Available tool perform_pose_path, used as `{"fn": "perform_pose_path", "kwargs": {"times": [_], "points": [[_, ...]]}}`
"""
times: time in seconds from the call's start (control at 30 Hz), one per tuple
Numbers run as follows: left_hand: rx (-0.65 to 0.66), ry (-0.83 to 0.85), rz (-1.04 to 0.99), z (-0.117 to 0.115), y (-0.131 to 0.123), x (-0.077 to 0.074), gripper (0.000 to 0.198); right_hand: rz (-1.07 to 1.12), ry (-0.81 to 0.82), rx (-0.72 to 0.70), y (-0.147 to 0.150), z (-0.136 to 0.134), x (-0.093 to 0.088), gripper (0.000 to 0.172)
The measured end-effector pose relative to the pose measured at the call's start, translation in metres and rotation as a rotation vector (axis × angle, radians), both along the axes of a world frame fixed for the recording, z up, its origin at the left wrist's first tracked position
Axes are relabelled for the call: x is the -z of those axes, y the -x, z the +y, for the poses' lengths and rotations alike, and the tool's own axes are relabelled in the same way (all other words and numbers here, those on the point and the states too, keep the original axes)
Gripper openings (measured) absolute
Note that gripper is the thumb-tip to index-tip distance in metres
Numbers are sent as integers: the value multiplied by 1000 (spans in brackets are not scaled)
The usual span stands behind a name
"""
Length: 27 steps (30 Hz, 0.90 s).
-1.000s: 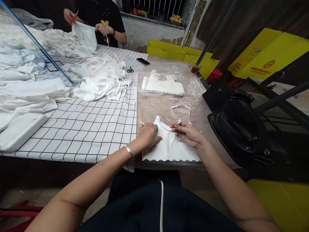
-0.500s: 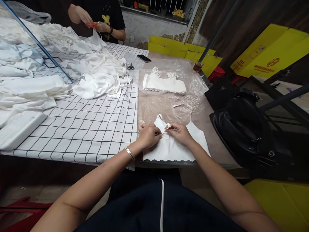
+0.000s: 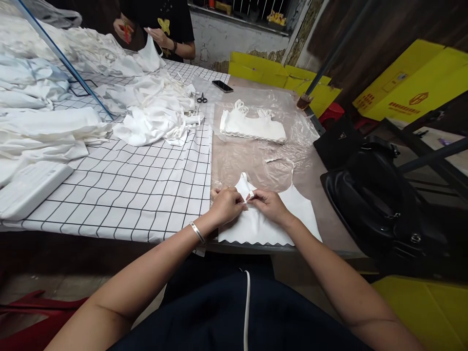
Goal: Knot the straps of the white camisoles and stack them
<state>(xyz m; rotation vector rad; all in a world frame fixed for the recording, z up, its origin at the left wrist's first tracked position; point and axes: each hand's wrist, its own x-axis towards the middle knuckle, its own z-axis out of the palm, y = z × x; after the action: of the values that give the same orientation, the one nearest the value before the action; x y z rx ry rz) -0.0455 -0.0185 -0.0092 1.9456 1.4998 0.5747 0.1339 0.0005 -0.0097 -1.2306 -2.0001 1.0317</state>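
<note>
A white camisole (image 3: 278, 226) with a scalloped hem lies flat at the table's front edge, hem toward me. Its right strap (image 3: 292, 170) lies loose in a loop on clear plastic. My left hand (image 3: 227, 205) is closed in a pinch at the base of the left strap (image 3: 244, 181). Close beside it, the fingers of my right hand (image 3: 268, 204) pinch a folded white piece of the same strap. The fingertips of both hands nearly meet, and they hide part of the strap.
Farther back lies a stack of white camisoles (image 3: 252, 126). Scissors (image 3: 202, 98) and a phone (image 3: 223, 86) are behind it. Heaps of white garments (image 3: 153, 117) cover the checked cloth at left. A black bag (image 3: 369, 195) stands at right. Across the table a person holds orange-red snips (image 3: 126, 33).
My right hand has shifted slightly left, drawing the strap piece closer to my left hand. Across the table, the other person's hands have moved apart. The view has shifted a little.
</note>
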Motion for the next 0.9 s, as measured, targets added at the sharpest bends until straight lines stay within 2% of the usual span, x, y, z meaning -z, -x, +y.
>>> {"fn": "perform_pose_path", "kwargs": {"times": [0.23, 0.33, 0.47, 0.6, 0.7, 0.8, 0.9], "points": [[17, -36, -9, 2, -2, 4, 21, -103, -112, -4, 6, -2, 1, 11], [-2, -27, -4, 2, -4, 4, 21, -69, -101, 48, 12, -4, 4, 10], [0, 8, 58, 6, -5, 3, 19, 112, 111, 140, 18, 3, 3, 18], [51, -1, 111, 10, -2, 1, 16, 317, 354, 241, 22, 34, -7, 29], [5, -76, 165, 5, 0, -2, 37, 359, 381, 302, 26, 68, -19, 36], [10, -262, 237, -14, 4, -3, 50, 251, 264, 369, 16, 97, -36, 42], [130, -385, 240, -45, 16, -3, 46, -67, -15, 519, -27, 102, -51, 23]]}}
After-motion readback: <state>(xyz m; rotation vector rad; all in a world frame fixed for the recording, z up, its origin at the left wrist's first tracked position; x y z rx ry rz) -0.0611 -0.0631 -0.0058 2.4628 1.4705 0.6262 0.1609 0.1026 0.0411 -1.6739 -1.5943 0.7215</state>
